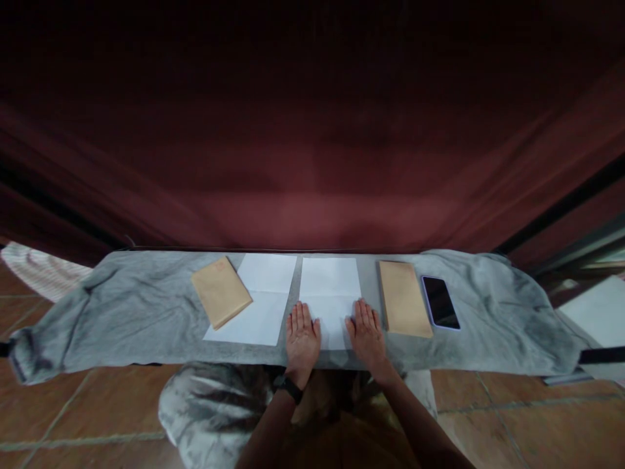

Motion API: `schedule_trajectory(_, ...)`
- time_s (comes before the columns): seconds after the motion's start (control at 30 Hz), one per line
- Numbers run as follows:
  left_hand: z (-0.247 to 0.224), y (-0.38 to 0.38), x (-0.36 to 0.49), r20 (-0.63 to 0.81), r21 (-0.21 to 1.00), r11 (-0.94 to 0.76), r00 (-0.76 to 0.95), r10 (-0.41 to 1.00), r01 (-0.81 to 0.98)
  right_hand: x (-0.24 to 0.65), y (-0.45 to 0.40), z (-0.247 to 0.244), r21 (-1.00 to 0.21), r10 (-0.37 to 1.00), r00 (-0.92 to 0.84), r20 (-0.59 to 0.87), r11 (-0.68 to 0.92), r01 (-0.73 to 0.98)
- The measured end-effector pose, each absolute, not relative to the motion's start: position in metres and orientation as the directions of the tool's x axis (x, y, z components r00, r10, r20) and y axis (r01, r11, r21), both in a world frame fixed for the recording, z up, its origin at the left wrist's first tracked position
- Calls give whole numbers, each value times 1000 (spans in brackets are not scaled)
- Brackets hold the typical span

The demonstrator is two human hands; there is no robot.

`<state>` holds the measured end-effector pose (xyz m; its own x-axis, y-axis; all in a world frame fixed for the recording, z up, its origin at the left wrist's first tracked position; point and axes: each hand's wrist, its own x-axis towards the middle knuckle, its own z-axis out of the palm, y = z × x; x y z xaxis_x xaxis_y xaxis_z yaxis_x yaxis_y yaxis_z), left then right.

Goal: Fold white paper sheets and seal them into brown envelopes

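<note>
A white sheet of paper (330, 277) with a crease across its middle lies flat before me. My left hand (303, 337) rests palm down on its left edge, fingers stretched out. On the right edge my right hand (366, 331) lies flat too, its fingers extended and thumb apart. Neither hand grips anything. To the left lies another creased white sheet (266, 319), partly covered by tilted brown envelopes (221, 291). Just right of my right hand is a stack of brown envelopes (404, 299).
A phone (441, 301) with a pale purple edge lies right of the envelopes. Grey cloth (146, 312) covers the narrow table. A dark red panel (317, 221) rises along its far edge. Brown floor tiles (537, 423) show below.
</note>
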<state>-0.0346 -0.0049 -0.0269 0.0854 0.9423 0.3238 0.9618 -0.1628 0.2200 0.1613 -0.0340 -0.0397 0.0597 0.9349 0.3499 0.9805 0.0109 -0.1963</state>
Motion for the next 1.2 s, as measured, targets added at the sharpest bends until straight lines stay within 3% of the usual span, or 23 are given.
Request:
schedule_trajectory(0.13, -22, 19, -21, 360, 206, -236, 151, 921, 950, 159, -7, -34, -267, 950, 70, 305, 15, 964)
schedule_trajectory(0.23, -13, 58, 1, 333, 205, -342, 263, 906, 917, 149, 40, -20, -338, 960, -6, 280, 104, 935)
schedule_trajectory(0.43, -14, 133, 22, 206, 187, -387, 349, 914, 903, 135, 119, -11, -329, 959, -117, 257, 201, 923)
schedule_trajectory(0.67, -27, 160, 14, 179, 160, -330, 302, 937, 930, 138, 141, -29, -241, 962, -94, 257, 158, 958)
schedule_trajectory(1.2, -28, 164, 5, 252, 169, -171, 125, 959, 971, 175, 143, -43, -196, 915, 143, 378, -71, 978)
